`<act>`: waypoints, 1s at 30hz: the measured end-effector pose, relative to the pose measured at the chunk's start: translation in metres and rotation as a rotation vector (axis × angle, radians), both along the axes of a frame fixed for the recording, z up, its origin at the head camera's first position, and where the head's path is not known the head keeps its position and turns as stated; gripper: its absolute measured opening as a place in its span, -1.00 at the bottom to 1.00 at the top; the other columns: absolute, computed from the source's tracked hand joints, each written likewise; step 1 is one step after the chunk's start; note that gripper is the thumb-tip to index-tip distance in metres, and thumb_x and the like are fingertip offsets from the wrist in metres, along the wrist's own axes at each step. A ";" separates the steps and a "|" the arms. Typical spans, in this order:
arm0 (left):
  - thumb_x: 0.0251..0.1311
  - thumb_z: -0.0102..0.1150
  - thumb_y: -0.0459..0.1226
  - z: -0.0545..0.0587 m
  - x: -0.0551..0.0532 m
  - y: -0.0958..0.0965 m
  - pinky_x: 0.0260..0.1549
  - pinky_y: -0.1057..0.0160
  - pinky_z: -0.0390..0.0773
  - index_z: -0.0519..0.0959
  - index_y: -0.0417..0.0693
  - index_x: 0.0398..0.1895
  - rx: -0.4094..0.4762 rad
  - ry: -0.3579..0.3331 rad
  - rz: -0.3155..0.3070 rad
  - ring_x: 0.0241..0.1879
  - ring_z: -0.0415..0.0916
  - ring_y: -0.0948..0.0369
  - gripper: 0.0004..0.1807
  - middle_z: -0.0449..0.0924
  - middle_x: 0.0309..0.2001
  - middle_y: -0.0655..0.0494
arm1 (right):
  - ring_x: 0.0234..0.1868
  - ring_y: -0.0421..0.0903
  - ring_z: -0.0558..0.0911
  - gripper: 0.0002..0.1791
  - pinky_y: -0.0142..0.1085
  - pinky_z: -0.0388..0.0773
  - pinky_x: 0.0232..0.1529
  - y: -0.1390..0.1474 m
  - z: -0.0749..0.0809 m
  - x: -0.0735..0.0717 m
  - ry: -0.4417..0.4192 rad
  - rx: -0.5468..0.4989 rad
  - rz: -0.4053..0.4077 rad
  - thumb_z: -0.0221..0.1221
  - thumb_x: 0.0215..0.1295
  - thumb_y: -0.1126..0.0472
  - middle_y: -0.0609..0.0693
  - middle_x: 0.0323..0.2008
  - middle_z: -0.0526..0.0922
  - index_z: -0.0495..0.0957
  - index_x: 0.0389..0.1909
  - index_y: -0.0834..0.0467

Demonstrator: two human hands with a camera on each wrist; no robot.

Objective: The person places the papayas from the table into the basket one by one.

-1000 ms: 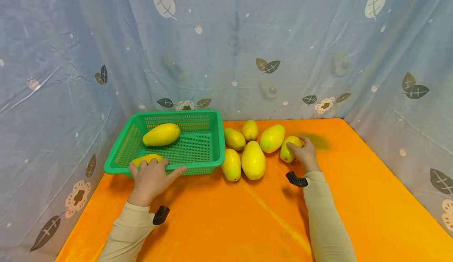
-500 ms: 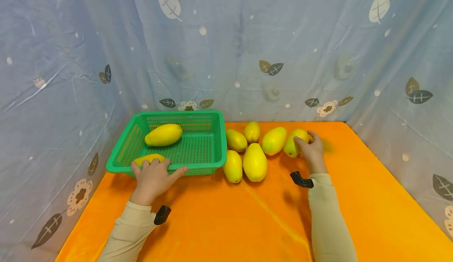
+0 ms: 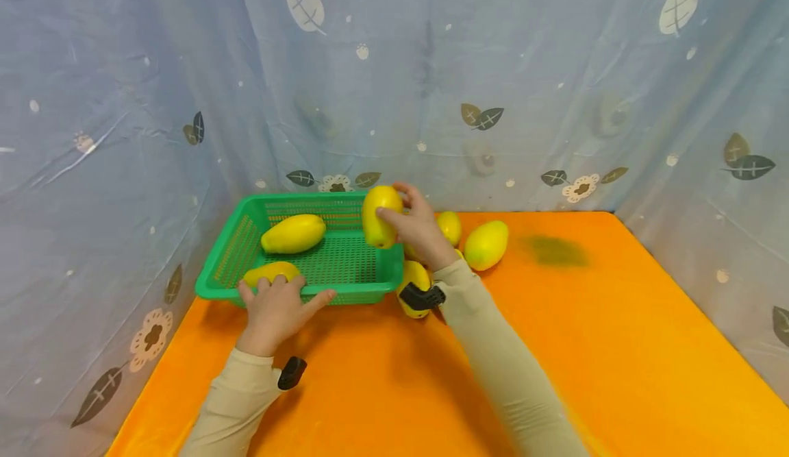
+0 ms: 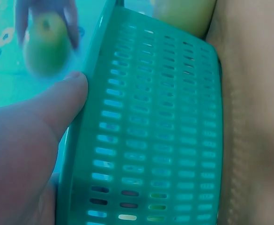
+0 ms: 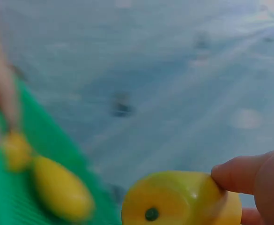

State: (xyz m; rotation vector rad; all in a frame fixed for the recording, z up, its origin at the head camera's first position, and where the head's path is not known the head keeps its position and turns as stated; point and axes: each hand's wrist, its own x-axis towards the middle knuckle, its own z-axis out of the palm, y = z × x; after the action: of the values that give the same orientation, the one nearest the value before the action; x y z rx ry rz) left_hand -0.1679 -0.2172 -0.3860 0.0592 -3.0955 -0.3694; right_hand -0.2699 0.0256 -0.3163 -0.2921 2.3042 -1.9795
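One yellow fruit (image 3: 382, 217) is held up at the right end of the green basket (image 3: 302, 294), seen in the head view against the far right corner of the rim. The right hand (image 3: 420, 224) pinches it between thumb and fingers; the right wrist view shows one dark round spot on its end.

Inside that one basket lie two more fruits: the back fruit (image 3: 294, 233), tilted toward the far side, and the front fruit (image 3: 271, 272), close behind the near wall. The left hand (image 3: 272, 314) grips the near rim, four fingers bent over it beside the front fruit and the thumb spread along the rim.

To the right of the basket, parts of five fruits show on the orange worktop (image 3: 616, 320). The rightmost fruit (image 3: 487, 245) is in full view and the rear fruit (image 3: 449, 227) nearly so; three others are partly covered by the right hand, its sleeve (image 3: 511, 368) and the wrist camera. Each of the two wrists carries one black camera (image 3: 292, 373). One dark patch (image 3: 557, 250) marks the worktop on the right. Around it hangs a blue-grey curtain (image 3: 394, 73) with three printed flowers in view.
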 end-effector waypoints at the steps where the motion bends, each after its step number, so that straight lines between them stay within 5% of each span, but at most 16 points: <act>1: 0.27 -0.07 0.47 0.000 0.000 0.000 0.25 -0.70 -0.21 0.53 -0.14 0.33 -0.005 0.004 0.002 0.12 0.36 -0.43 -0.04 0.56 0.14 -0.33 | 0.06 0.16 0.60 -0.26 -0.26 0.65 -0.32 -0.015 -0.010 0.000 -0.019 0.019 0.039 0.22 0.43 0.17 0.30 0.38 0.34 0.17 0.56 0.07; 7: 0.28 -0.05 0.45 -0.003 0.000 0.003 0.26 -0.70 -0.15 0.53 -0.12 0.35 -0.032 0.004 0.007 0.14 0.39 -0.42 -0.06 0.58 0.14 -0.31 | 0.07 0.16 0.59 -0.25 -0.06 0.67 -0.06 -0.064 -0.058 0.003 -0.152 0.175 0.149 0.25 0.44 0.13 0.28 0.41 0.34 0.18 0.56 0.07; 12: 0.29 0.00 0.41 0.000 0.000 0.002 0.26 -0.69 -0.14 0.53 -0.14 0.34 -0.027 0.023 0.016 0.12 0.39 -0.41 -0.09 0.58 0.13 -0.33 | -0.25 0.15 0.59 -0.25 0.10 0.67 -0.06 -0.071 -0.062 0.002 -0.160 0.173 0.147 0.24 0.45 0.11 0.31 0.52 0.19 0.16 0.57 0.03; 18: 0.28 0.03 0.39 0.000 -0.001 0.005 0.25 -0.68 -0.12 0.58 -0.14 0.28 -0.029 0.034 0.016 0.06 0.41 -0.39 -0.13 0.59 0.04 -0.34 | -0.58 -0.04 0.40 -0.24 -0.09 0.65 -0.29 -0.066 -0.063 0.001 -0.133 0.184 0.155 0.24 0.45 0.10 0.32 0.53 0.19 0.16 0.57 0.05; 21: 0.28 0.02 0.41 -0.002 -0.001 0.006 0.26 -0.67 -0.14 0.56 -0.13 0.31 -0.020 0.021 0.013 0.07 0.41 -0.39 -0.11 0.59 0.06 -0.34 | -0.46 -0.04 0.51 -0.26 -0.03 0.68 -0.16 -0.062 -0.062 0.003 -0.122 0.176 0.148 0.24 0.45 0.09 0.30 0.52 0.21 0.19 0.56 0.02; 24: 0.28 -0.01 0.43 -0.002 -0.001 0.006 0.27 -0.68 -0.16 0.52 -0.12 0.35 -0.013 0.004 0.011 0.13 0.39 -0.41 -0.08 0.57 0.10 -0.35 | -0.09 0.10 0.65 -0.27 0.06 0.67 0.05 -0.051 -0.054 0.006 -0.106 0.123 0.145 0.23 0.46 0.10 0.29 0.51 0.21 0.18 0.56 0.02; 27: 0.29 -0.03 0.43 0.000 0.000 0.004 0.27 -0.68 -0.17 0.51 -0.13 0.36 -0.017 0.000 0.009 0.16 0.37 -0.44 -0.08 0.56 0.13 -0.36 | 0.28 0.21 0.55 -0.27 0.07 0.64 0.15 -0.028 -0.038 0.009 -0.070 0.064 0.122 0.21 0.47 0.11 0.26 0.51 0.21 0.16 0.57 0.03; 30: 0.29 -0.03 0.42 0.003 0.000 0.002 0.26 -0.68 -0.17 0.51 -0.13 0.37 -0.016 -0.001 0.007 0.17 0.35 -0.46 -0.08 0.56 0.14 -0.36 | 0.41 0.22 0.45 -0.28 0.10 0.62 0.20 0.005 -0.020 0.010 -0.038 0.022 0.063 0.19 0.49 0.11 0.22 0.51 0.23 0.15 0.57 0.02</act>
State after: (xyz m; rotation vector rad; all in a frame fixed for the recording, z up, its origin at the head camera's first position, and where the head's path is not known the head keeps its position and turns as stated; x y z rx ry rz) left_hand -0.1676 -0.2152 -0.3833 0.0705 -3.0979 -0.3442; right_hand -0.2594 0.0304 -0.3364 -0.3190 2.2635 -1.9118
